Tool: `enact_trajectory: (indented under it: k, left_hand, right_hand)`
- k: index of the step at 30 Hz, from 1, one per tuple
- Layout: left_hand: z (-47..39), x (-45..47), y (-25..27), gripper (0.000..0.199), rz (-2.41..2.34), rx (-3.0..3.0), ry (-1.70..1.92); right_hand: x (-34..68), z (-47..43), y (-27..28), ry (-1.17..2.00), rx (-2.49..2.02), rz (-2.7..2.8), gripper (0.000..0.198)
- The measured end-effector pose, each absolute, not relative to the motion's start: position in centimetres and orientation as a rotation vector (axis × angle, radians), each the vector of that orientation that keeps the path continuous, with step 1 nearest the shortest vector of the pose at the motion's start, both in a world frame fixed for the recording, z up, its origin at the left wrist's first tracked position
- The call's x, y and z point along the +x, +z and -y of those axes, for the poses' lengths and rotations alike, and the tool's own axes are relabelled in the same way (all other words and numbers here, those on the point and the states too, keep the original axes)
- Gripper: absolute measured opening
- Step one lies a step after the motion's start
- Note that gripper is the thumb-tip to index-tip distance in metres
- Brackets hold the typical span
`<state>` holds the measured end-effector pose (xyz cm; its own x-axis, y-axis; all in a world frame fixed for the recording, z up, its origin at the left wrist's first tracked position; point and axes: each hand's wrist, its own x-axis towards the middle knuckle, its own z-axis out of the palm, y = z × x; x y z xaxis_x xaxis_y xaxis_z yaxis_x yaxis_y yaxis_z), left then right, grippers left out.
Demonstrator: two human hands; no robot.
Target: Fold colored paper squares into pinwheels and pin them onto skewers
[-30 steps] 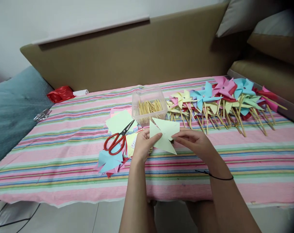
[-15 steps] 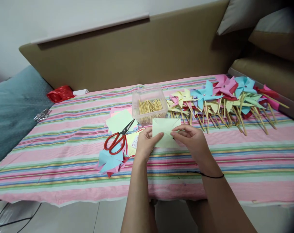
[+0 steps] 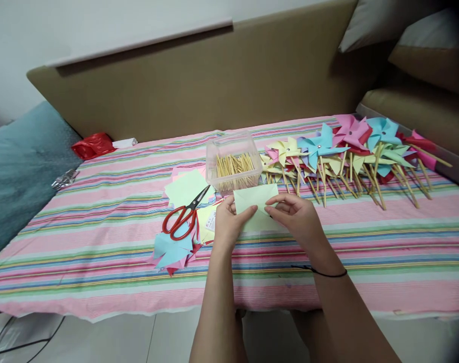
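A pale green paper square (image 3: 256, 196) is held up above the striped cloth, with slits running in from its corners. My left hand (image 3: 231, 219) grips its left side, the thumb pressed on the face near the middle. On the right, my right hand (image 3: 292, 212) pinches the paper between thumb and fingers. Left of my hands lie red-handled scissors (image 3: 184, 216), partly open, over a pile of cut blue and pink paper (image 3: 172, 249). Behind them is a stack of green paper squares (image 3: 187, 187). A clear plastic box (image 3: 233, 179) of short wooden sticks (image 3: 235, 165) stands just beyond the held paper.
Several finished paper pinwheels (image 3: 350, 133) on sticks lie in a long heap at the right. A red plastic bag (image 3: 94, 146) and a white object (image 3: 125, 143) rest at the back left, near a teal cushion (image 3: 29, 161). The sofa back (image 3: 214, 85) rises behind.
The green paper has shifted slightly left and turned a little in my hands. Both hands keep their grip on it; the things around them stay where they were.
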<state>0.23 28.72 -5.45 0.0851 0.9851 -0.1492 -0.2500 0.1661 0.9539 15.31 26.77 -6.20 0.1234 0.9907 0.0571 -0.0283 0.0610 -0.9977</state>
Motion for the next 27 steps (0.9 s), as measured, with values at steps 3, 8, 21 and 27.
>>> enact_trajectory:
  k: [3, 8, 21, 27]
  left_hand:
    - [-28.8, 0.3, -5.5, 0.047, -1.077, 0.893, 1.205]
    - [-28.9, 0.7, -5.5, 0.046, -1.116, 0.829, 1.334]
    - [-28.8, -0.5, -5.2, 0.041, -1.020, 0.871, 1.183]
    - [-29.2, -2.3, -5.3, 0.028, -1.272, 1.051, 1.207]
  right_hand:
    - [15.0, -26.8, -6.1, 1.107, -1.158, 1.037, 0.031]
    - [14.0, -27.0, -5.8, 1.170, -1.146, 0.822, 0.060]
    - [14.3, -27.2, -6.2, 1.184, -1.228, 0.743, 0.078]
    - [15.0, -27.2, -6.7, 1.296, -1.331, 0.913, 0.091]
